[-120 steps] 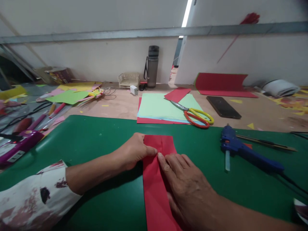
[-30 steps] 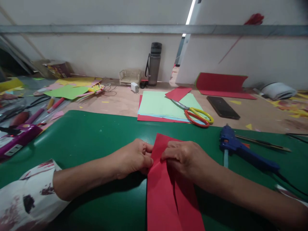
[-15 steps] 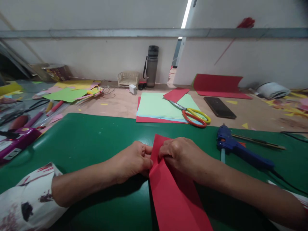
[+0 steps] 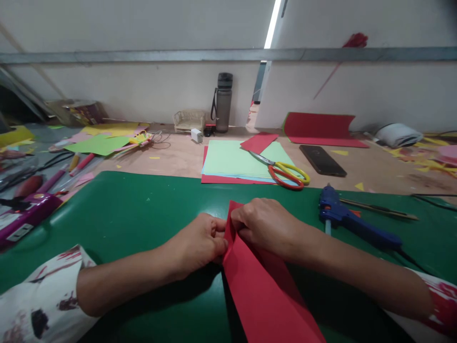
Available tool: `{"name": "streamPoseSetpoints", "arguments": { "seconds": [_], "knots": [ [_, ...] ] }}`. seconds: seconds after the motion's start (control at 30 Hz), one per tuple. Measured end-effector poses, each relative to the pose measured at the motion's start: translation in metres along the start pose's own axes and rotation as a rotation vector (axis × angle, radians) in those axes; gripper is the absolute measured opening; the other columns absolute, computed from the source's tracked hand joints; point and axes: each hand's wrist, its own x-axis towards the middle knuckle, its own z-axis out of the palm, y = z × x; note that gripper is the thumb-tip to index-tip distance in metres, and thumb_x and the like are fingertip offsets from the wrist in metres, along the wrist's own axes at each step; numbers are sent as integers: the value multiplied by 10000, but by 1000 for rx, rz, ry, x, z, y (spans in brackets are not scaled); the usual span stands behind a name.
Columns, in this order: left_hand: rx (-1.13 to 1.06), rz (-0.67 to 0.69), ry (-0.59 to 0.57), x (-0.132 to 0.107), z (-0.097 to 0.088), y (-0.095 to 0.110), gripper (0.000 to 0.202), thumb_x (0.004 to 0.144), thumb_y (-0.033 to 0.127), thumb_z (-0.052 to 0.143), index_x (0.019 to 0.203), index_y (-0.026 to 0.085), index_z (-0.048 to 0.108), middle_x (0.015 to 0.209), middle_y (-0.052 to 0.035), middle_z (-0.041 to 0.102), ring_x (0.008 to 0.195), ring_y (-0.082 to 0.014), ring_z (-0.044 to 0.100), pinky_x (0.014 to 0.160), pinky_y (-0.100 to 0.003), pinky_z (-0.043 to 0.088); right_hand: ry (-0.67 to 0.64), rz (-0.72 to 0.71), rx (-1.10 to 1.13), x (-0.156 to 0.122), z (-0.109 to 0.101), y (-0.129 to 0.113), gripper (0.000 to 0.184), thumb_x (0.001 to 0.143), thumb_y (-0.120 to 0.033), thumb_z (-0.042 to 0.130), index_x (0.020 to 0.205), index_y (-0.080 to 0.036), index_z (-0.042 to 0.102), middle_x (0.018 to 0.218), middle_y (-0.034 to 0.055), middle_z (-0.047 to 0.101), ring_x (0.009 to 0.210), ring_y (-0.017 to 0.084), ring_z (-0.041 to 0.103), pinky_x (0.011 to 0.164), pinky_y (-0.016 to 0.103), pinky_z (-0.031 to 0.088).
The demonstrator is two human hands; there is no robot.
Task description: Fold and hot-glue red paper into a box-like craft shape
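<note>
Left hand: your left hand [image 4: 205,243] pinches the left edge of the red paper [image 4: 266,300] near its far end, thumb toward you and fingers curled at the edge
Right hand: your right hand [image 4: 262,228] has its fingers bent in and gripping the upper part of the same paper (your knuckles hide most of the fingertips), just beside the left
Red paper: over the green mat [image 4: 153,209], creased between your hands, then slanting down to the right and out of view at the bottom edge, its right part darker
Right of your hands: a blue glue gun [image 4: 353,224] lies on the mat, with a long slim tool [image 4: 382,209] just behind it
Past the mat: a stack of paper [image 4: 228,159], pale green on top, sits on the table [image 4: 171,157], with a small red piece [image 4: 259,142] and scissors [image 4: 285,174] resting on it, their handles red and yellow
Right of the stack: a dark phone [image 4: 322,160] lies flat, a folded red sheet [image 4: 319,129] behind it
By the wall: a grey bottle [image 4: 224,107] stands upright, a miniature sofa [image 4: 189,121] to its left
Far left: you have a purple power strip [image 4: 30,214] beside the mat
</note>
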Motion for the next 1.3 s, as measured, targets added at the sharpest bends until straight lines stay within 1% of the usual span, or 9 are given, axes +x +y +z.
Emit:
{"name": "streamPoseSetpoints", "arguments": {
  "seconds": [0.2,0.33,0.43,0.53,0.63,0.8,0.93,1.1,1.3],
  "knots": [
    [16,24,-9,-1,4,2,152,622,100,556,740,116,649,629,-7,617,619,-128,589,618,-233,446,20,88,-72,-2,-1,-3,74,718,-172,570,759,-197,626,645,37,651,590,191,592,452,271,210],
    [-20,49,-10,-1,5,1,199,630,134,564,810,113,646,687,-28,624,660,-143,607,675,-261,463,209,83,-130,-1,3,-2,580,662,-149,598,1226,-161,464,1017,113,629,876,268,592,625,315,395],
    [-8,52,22,-1,5,1,197,670,183,556,845,121,621,699,-25,594,644,-135,587,621,-246,463,282,15,-118,1,6,4,876,614,-113,591,1406,-157,219,1224,153,525,1103,319,473,895,504,335],
    [86,57,109,0,5,5,231,738,340,570,822,125,584,670,-3,548,552,-95,508,496,-190,387,182,-19,28,0,4,8,867,662,-128,539,1430,-120,138,1073,121,610,1045,282,505,970,615,188],
    [301,95,157,4,3,12,326,720,425,609,781,105,589,696,-25,582,588,-110,512,522,-206,380,112,-52,98,-3,-2,6,827,698,-152,505,1430,-64,130,836,68,650,874,240,557,977,631,148],
    [524,196,57,12,-3,21,299,605,225,690,871,112,617,808,-41,650,699,-164,563,614,-245,424,177,-41,17,-2,-2,3,885,629,-116,558,1430,-102,183,774,38,662,800,234,578,982,622,124],
    [574,223,46,14,-5,22,197,577,64,547,764,104,594,726,-17,629,629,-136,536,576,-229,399,199,-21,14,-1,1,8,832,672,-103,549,1431,-133,207,733,17,675,806,232,594,995,600,129],
    [520,198,75,17,-5,21,271,559,62,475,796,101,600,736,-21,622,633,-139,532,568,-231,386,90,1,74,-2,-3,13,875,629,-45,501,1438,-84,170,707,22,674,759,222,608,1004,602,139],
    [616,234,87,25,-4,26,121,547,37,463,587,117,545,555,33,496,517,-90,414,476,-209,301,84,4,118,-3,-4,11,862,656,-37,489,1443,-85,140,895,76,688,879,236,605,1018,605,108]
  ]
}}
